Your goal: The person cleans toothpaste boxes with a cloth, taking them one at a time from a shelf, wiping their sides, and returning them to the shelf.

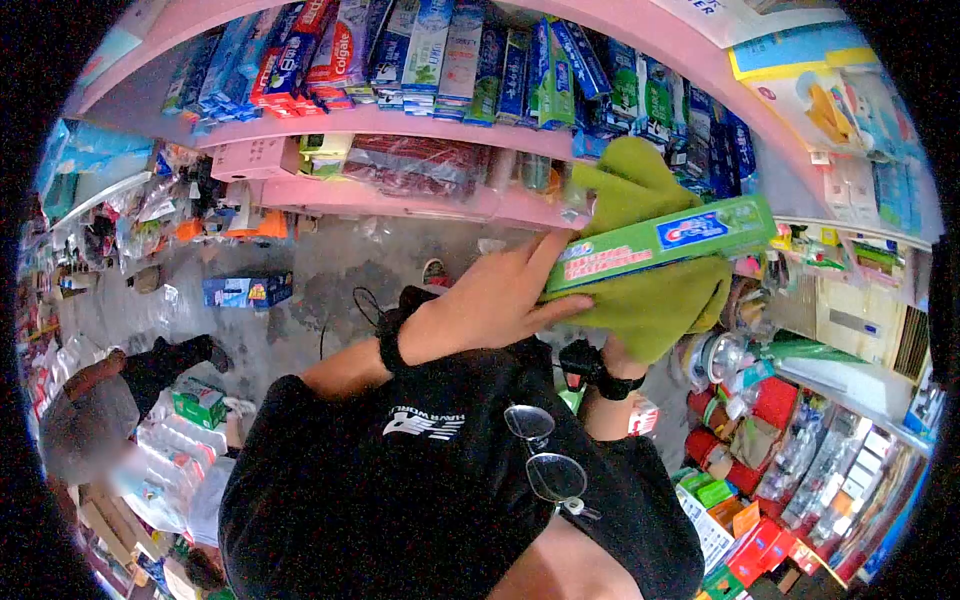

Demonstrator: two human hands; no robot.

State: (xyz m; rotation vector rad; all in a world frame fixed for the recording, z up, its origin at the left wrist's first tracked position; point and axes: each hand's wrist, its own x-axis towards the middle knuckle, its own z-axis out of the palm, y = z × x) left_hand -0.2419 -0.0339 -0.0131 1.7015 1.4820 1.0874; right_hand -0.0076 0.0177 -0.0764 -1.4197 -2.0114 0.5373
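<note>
Left hand (pixel 490 300) gripping green toothpaste box (pixel 660 245), held against green cloth (pixel 650 300). Right hand hidden under cloth, grip unclear. Wiping underway; box not yet on pink shelf (pixel 400 125) with remaining toothpaste.

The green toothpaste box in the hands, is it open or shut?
Cannot tell: the green toothpaste box lies lengthwise against a green cloth, with both end flaps out of sight.
</note>
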